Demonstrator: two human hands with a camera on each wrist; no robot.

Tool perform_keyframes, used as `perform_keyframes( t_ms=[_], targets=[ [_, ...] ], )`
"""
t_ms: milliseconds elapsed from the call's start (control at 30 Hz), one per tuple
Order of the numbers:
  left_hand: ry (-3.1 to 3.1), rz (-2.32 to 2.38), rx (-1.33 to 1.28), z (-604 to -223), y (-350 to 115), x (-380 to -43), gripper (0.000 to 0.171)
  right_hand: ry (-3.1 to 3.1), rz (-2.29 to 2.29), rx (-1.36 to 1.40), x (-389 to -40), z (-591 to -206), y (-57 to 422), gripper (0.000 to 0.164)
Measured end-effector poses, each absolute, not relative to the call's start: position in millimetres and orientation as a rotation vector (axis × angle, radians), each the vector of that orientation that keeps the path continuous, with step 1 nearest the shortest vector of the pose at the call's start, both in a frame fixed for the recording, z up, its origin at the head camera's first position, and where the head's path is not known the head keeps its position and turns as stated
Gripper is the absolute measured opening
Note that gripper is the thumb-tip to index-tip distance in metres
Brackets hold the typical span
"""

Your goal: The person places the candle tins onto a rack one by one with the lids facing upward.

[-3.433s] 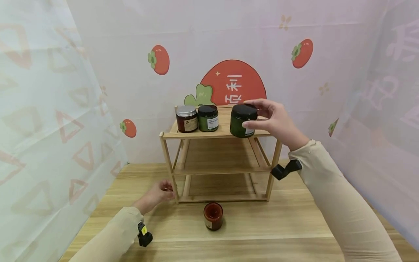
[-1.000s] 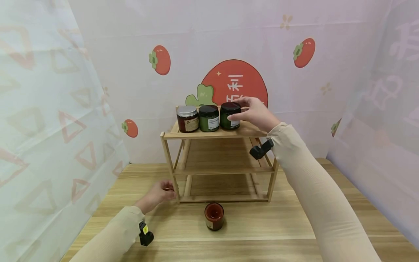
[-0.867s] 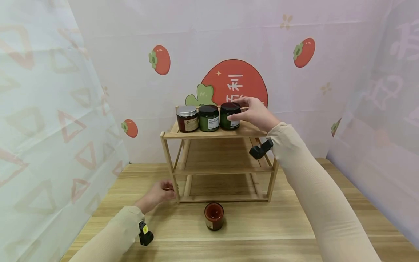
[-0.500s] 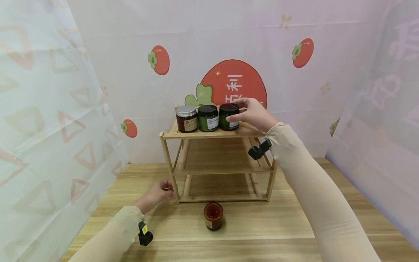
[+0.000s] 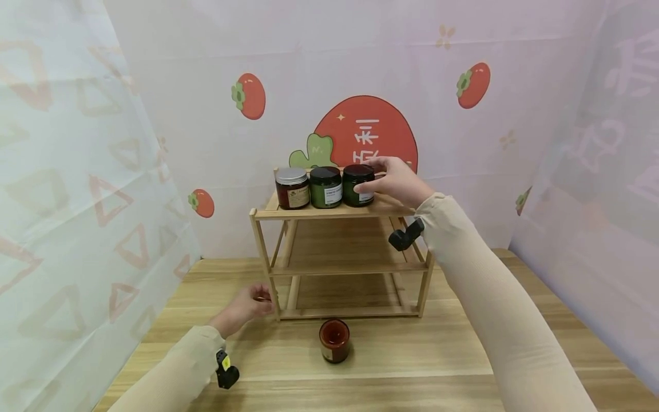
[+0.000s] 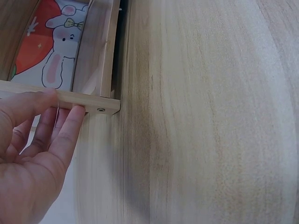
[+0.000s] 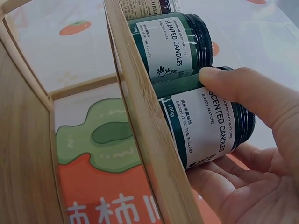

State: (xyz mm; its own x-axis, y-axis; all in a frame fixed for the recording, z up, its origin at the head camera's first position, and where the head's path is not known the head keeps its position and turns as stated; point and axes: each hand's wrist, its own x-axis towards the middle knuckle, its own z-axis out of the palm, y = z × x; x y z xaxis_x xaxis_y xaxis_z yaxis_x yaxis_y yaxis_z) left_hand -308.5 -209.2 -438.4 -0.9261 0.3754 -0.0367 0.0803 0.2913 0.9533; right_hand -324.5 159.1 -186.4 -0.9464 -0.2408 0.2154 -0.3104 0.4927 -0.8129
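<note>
Upper centre of head view: rightmost green jar (image 5: 354, 179) was clamped in right hand (image 5: 401, 182), on wooden rack (image 5: 350, 268) — rack was pinched by left hand (image 5: 247, 306), lower left.

Green jar (image 5: 352, 197) — black lid (image 5: 357, 171), white label (image 7: 198, 126).

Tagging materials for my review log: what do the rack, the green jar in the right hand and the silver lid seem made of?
Rack: wood or bamboo, pale and smooth, judging by the visible grain.
Green jar: probably glass, glossy and tinted, from its shiny reflections; plastic isn't ruled out.
Silver lid: likely metal, satin grey by its soft sheen, though coated plastic could look similar.
</note>
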Motion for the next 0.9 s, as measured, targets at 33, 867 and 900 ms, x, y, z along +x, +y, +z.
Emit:
perform_keyframes(
  t_ms=[33,867,900],
  targets=[
    [2.309,1.681,0.414,-438.2,-208.9,-308.5,0.034,-2.651,1.464,0.490,-324.6,-186.5,159.3,0.068],
    [2.273,1.719,0.422,-440.4,-208.9,-309.3,0.036,-2.666,1.445,0.512,-320.5,-184.9,157.7,0.077],
    [2.274,1.717,0.424,-440.6,-209.0,-309.7,0.036,-2.662,1.448,0.516,-319.8,-184.7,157.8,0.079]
  ],
)
